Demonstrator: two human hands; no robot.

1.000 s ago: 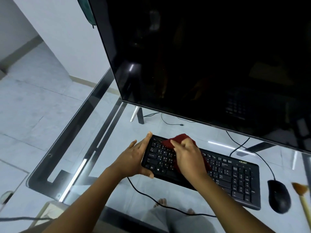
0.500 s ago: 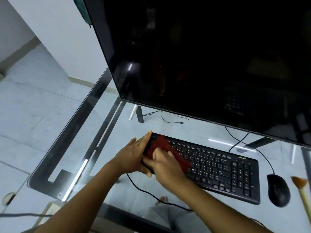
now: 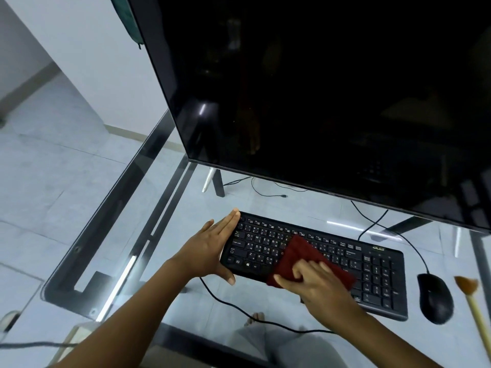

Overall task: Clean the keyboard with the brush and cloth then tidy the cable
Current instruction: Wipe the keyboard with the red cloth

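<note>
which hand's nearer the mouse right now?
Right. The right hand holds the cloth on the keyboard, short of the mouse; the left hand braces the keyboard's far left end.

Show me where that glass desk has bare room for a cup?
Bare glass lies left of the keyboard, between the left hand and the desk's edge. The right is crowded: mouse, brush. A cable crosses the front strip.

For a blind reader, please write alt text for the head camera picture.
The right hand holds a red cloth on a black keyboard while the left hand steadies its left end. A mouse and a brush lie to its right on a glass table.
</note>
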